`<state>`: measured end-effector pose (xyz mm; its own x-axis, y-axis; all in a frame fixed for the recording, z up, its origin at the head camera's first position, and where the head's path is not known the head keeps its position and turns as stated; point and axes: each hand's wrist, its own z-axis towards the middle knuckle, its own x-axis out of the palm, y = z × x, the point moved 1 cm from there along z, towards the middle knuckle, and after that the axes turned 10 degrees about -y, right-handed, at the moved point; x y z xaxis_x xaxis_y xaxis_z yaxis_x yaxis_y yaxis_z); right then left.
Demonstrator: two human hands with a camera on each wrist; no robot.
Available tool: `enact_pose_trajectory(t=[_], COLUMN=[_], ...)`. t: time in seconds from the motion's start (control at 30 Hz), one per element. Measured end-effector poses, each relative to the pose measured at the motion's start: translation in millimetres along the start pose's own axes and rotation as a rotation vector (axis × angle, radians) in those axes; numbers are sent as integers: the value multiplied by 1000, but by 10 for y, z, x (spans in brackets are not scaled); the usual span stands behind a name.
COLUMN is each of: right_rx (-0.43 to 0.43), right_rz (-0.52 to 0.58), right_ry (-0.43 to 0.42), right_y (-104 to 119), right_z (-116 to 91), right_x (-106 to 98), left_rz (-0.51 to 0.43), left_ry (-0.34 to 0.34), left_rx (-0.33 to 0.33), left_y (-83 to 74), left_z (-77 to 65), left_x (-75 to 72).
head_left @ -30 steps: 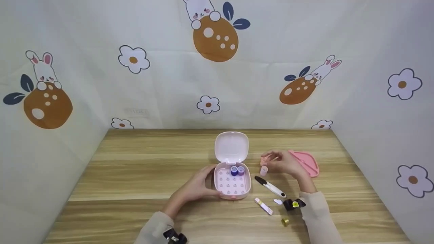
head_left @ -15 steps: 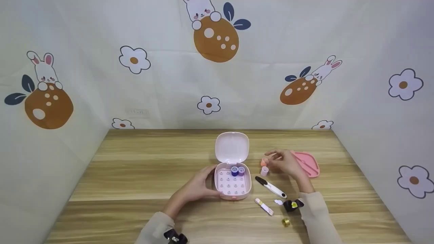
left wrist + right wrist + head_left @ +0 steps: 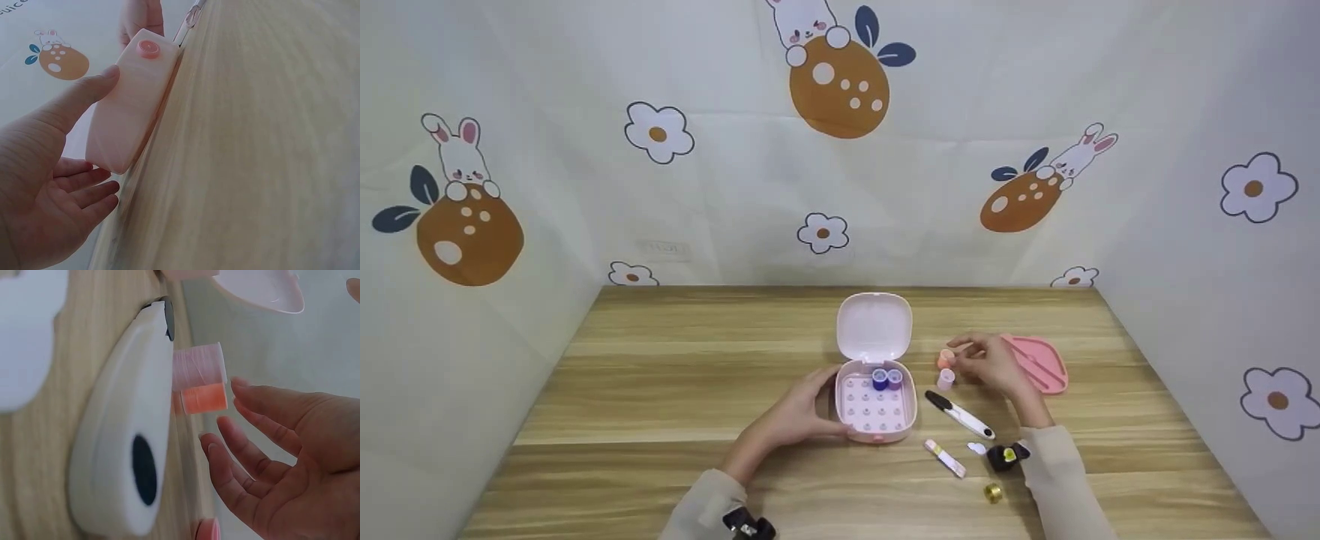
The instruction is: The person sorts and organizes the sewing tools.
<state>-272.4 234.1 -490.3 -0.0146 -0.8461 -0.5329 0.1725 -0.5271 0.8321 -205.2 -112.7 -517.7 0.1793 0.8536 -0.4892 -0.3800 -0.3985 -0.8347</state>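
The pale pink box (image 3: pixel 874 405) stands with its lid (image 3: pixel 874 326) raised; pegs dot its floor. A dark blue spool (image 3: pixel 880 379) and a purple spool (image 3: pixel 894 379) stand in its back right. My left hand (image 3: pixel 791 416) grips the box's left side, thumb on the front wall (image 3: pixel 132 95) and fingers at the side. Right of the box, an orange thread spool (image 3: pixel 203 399) and a pale pink spool (image 3: pixel 198 365) stand upright, close together. My right hand (image 3: pixel 990 364) is just beside the orange spool, its fingers loosely bent; a small gap shows in the right wrist view.
A pink tray-like piece (image 3: pixel 1044 360) lies behind the right hand. In front of the spools lie a white, black-tipped tool (image 3: pixel 960 415), a patterned strip (image 3: pixel 945 459), a white cloud-shaped piece (image 3: pixel 976 448) and a gold thimble-like ring (image 3: pixel 993 493). Patterned cloth walls enclose the table.
The right hand has let go of the orange spool and drawn slightly right, leaving it standing behind the pale pink one. The left hand stays on the box.
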Motion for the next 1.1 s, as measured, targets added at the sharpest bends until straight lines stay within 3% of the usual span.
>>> enact_pose_trajectory(t=[0.57, 1.1], right_rx=[11, 84], right_rz=[3, -18], right_ry=[3, -32], right_y=[-118, -67], right_z=[21, 21], right_x=[51, -19], left_rz=[-5, -1], left_ry=[-3, -7], left_rx=[-15, 2], left_y=[-4, 3], left_z=[-13, -4], left_x=[6, 4])
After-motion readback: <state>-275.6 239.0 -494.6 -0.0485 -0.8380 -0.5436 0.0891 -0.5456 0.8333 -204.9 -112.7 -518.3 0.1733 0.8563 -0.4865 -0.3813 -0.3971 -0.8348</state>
